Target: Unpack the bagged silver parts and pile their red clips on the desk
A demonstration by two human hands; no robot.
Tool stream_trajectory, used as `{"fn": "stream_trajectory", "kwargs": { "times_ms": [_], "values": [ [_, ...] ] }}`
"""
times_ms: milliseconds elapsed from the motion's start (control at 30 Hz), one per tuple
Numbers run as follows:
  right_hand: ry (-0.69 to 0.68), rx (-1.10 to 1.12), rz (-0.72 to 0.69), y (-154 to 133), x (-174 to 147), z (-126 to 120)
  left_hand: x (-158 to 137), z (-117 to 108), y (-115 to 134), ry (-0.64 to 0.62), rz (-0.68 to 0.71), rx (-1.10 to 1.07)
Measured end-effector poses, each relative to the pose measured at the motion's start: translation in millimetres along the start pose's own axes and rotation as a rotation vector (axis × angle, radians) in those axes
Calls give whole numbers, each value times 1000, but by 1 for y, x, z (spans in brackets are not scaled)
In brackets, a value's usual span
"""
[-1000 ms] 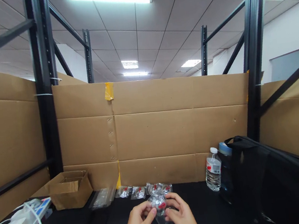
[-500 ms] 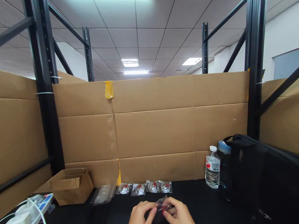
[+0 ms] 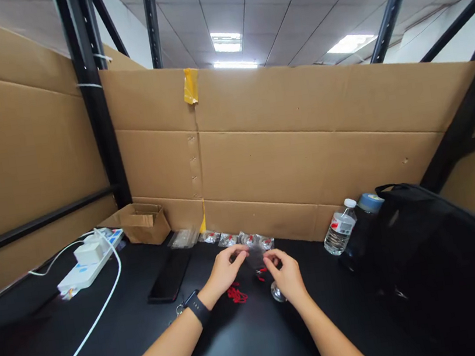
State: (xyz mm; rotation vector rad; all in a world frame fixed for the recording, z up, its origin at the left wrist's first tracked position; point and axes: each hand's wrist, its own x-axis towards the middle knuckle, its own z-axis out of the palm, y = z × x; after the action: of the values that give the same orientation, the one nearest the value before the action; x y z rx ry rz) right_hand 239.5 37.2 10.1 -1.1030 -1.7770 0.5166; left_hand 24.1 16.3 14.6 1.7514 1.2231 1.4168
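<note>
Between my hands, above the black table, is a small clear plastic bag (image 3: 255, 257); a bit of red shows at its lower end. My left hand (image 3: 225, 271) pinches its left edge between thumb and fingertips. On the other side, my right hand (image 3: 289, 278) grips the right edge the same way. A tangle of red cord (image 3: 237, 295) lies on the table just right of my left wrist. Partly behind my right hand sits a round shiny silver piece (image 3: 277, 292). Beyond the hands is a row of several bagged silver pieces with red bits (image 3: 228, 239).
Flat clear bags (image 3: 183, 239) lie beside an open cardboard box (image 3: 143, 225). A black phone (image 3: 171, 277) rests left of my hands, near a power strip (image 3: 89, 268) with a trailing white cable. To the right stand a water bottle (image 3: 339, 233) and a black bag (image 3: 434, 256).
The view has tilted down and turned, bringing the phone, red cord and silver piece into sight. My hands have moved slightly apart, with the plastic bag spread between them.
</note>
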Motion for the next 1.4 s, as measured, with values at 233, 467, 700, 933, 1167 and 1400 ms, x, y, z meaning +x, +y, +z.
{"fn": "stream_trajectory", "kwargs": {
  "times_ms": [233,467,700,933,1167,1400],
  "values": [
    [-1,372,104,-7,-2,4,-5,8,-5,-32,-10,-106],
    [14,605,260,-19,-5,4,-6,-6,0,127,297,293],
    [-97,676,282,-29,-7,2,-6,-11,5,71,539,608],
    [-114,405,114,-20,-5,0,17,-93,-4,515,178,797],
    [-374,-15,-91,-23,-11,-9,20,-155,-49,678,-290,901],
    [-641,-338,-135,-18,-18,-14,27,-148,-73,336,-470,869]
  ]
}}
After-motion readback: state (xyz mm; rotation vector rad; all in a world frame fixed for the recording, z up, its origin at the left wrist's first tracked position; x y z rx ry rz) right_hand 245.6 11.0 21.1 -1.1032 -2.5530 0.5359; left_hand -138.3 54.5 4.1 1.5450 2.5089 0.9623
